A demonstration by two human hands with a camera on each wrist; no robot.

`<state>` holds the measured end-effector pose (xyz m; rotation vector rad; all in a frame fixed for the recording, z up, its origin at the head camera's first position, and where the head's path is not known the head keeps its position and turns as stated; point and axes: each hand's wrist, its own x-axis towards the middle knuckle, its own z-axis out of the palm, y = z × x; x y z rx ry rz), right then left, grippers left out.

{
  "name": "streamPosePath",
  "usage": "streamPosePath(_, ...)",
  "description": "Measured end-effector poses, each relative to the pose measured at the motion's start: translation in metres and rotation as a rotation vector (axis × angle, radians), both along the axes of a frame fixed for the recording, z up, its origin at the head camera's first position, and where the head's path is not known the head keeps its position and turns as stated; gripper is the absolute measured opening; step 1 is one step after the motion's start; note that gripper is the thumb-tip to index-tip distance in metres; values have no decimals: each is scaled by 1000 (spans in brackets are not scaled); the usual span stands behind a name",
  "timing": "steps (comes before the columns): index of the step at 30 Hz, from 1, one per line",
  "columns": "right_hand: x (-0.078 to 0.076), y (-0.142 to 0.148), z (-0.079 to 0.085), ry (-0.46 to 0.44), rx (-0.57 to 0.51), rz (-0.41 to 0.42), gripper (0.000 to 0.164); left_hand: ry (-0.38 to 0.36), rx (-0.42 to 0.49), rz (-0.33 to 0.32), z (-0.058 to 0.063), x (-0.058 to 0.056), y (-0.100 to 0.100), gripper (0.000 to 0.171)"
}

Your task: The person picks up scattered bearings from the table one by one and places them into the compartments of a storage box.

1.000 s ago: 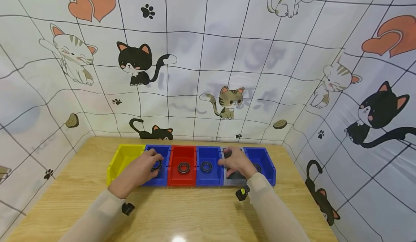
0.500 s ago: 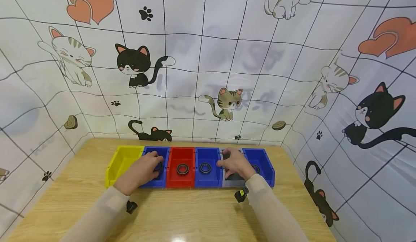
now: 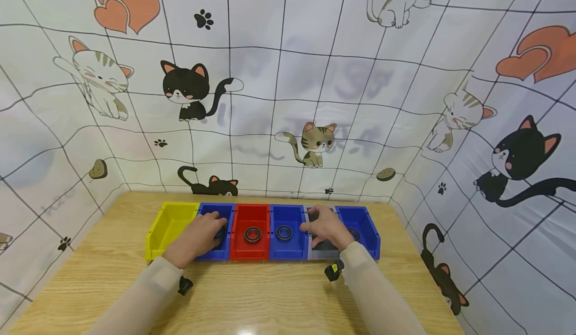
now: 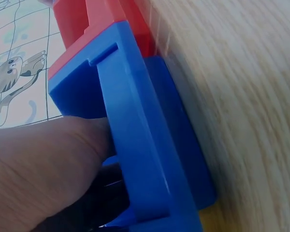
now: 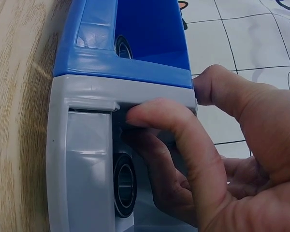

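Observation:
In the head view, my left hand (image 3: 202,232) reaches into the second bin from the left, a blue bin (image 3: 225,209). A dark ball bearing (image 3: 221,232) shows partly beside its fingers. In the left wrist view the thumb (image 4: 82,145) goes down behind the blue front wall, so the fingertips are hidden. My right hand (image 3: 328,227) is at the grey bin (image 5: 87,183), its fingers loosely bent inside. One digit touches the rim beside the neighbouring blue bin (image 5: 150,29). A ball bearing (image 5: 125,186) stands in the grey bin, apart from the fingers.
A yellow bin (image 3: 173,225) is at the left end of the row. The red bin (image 3: 252,217) and another blue bin (image 3: 288,217) each hold a bearing. The rightmost blue bin (image 3: 362,220) has a bearing partly behind my wrist. A cat-patterned curtain (image 3: 270,125) surrounds the wooden table (image 3: 256,295).
My left wrist has shifted slightly right and the hand covers more of the bearing than a second ago. The right hand stays at the grey bin. The head view has tilted slightly.

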<state>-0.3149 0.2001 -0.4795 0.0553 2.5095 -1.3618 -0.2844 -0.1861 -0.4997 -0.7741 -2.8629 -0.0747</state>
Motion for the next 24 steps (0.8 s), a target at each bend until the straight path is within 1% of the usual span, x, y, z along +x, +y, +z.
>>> streamPosePath(5,0,0,-1,3,0,1,72,-11,-25,12,0,1,1,31)
streamPosePath(8,0,1,-1,5,-2,1,72,-22,-18,16,0,1,2,32)
streamPosePath(11,0,2,-1,8,-1,1,72,-11,-3,9,0,1,1,32)
streamPosePath(18,1,3,-1,10,2,0,72,25,65,-22,-3,2,-1,32)
streamPosePath(21,1,2,-1,7,-5,1,72,31,120,-27,-2,5,-4,30)
streamPosePath(24,2,2,0,6,-16,5,72,35,174,-25,-1,10,-7,30)
